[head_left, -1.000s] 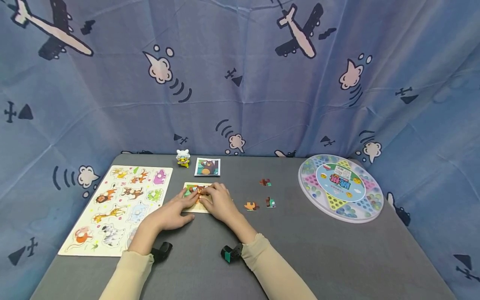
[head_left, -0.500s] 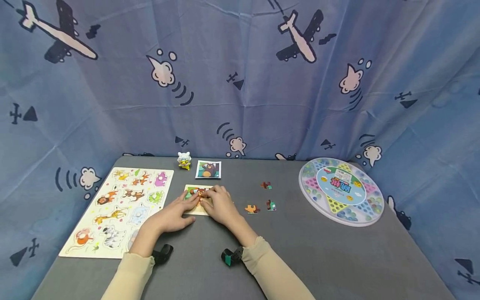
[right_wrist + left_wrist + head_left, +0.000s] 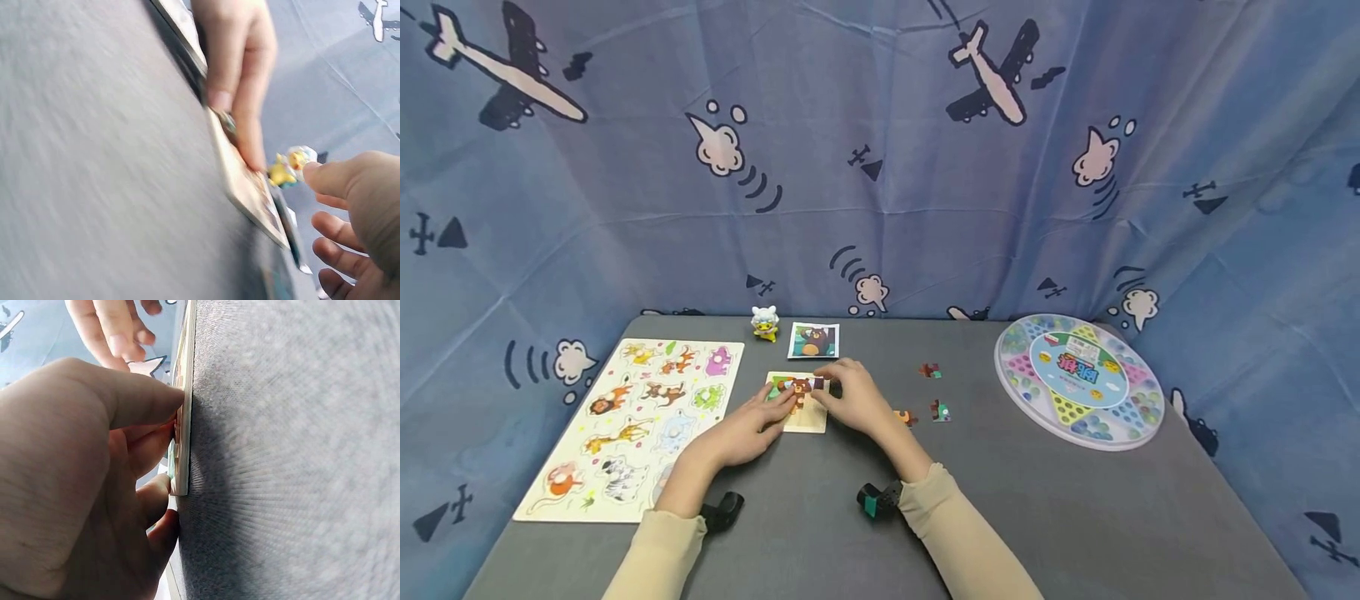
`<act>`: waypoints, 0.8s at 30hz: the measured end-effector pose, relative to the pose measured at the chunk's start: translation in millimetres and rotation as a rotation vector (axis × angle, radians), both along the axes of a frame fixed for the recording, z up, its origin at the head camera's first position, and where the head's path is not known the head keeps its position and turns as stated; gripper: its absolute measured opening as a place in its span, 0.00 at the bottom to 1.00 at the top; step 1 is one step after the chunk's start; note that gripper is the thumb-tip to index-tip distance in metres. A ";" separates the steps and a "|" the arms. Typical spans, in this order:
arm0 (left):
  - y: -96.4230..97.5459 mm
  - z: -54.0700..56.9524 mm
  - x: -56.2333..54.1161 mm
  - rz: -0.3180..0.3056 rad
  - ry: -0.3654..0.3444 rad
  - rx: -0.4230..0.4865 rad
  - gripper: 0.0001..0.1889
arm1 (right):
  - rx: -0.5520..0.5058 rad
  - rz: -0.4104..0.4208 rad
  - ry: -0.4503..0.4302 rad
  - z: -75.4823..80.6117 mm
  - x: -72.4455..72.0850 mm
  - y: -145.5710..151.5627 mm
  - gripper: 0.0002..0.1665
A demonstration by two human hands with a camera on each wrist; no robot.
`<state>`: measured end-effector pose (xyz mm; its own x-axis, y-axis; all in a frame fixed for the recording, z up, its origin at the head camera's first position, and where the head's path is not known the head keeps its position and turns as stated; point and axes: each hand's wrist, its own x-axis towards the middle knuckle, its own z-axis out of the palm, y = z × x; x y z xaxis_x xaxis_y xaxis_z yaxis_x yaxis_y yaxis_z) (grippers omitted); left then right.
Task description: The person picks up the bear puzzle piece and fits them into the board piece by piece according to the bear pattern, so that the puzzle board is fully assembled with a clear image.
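A small wooden jigsaw board (image 3: 805, 422) with a bear picture lies mid-table; part of its tray shows bare wood. My left hand (image 3: 747, 425) rests on its left side, fingers stretched over the bear pieces and thumb at the near edge, as the left wrist view shows from low down. By the board's right edge hovers my right hand (image 3: 856, 400), holding nothing; in the right wrist view its fingers (image 3: 337, 231) are spread apart from the board. Loose jigsaw pieces lie to the right: a brown one (image 3: 930, 370), a green one (image 3: 940, 411) and an orange one (image 3: 906, 417) half hidden by my right hand.
Behind the board lie a bear picture card (image 3: 814, 341) and a small white-and-yellow figurine (image 3: 765, 322). A large animal puzzle board (image 3: 647, 400) occupies the left side. At the right is a round Chinese checkers set (image 3: 1081, 382). A patterned curtain (image 3: 880, 167) hangs behind the table.
My right hand has lifted off the bear pieces and shifted right to the board's edge, baring more of the tray. My left hand stays on the board.
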<state>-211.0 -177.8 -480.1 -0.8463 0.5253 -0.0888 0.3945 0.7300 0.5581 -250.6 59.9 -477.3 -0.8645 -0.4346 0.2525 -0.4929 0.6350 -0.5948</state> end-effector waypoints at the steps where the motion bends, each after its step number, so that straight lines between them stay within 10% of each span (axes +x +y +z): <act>1: 0.0 -0.3 -0.1 -0.001 0.001 -0.001 0.26 | -0.003 -0.014 -0.006 1.7 -1.4 5.0 0.20; 24: -2.0 -5.8 -1.0 -0.023 0.032 0.008 0.27 | -0.146 -0.332 -0.031 -23.7 -28.3 179.1 0.23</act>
<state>-211.9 -179.8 -485.8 -0.8361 0.5455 -0.0577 0.4289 0.7157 0.5512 -278.8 238.9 -501.1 -0.9605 -0.0903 0.2631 -0.2548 0.6648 -0.7022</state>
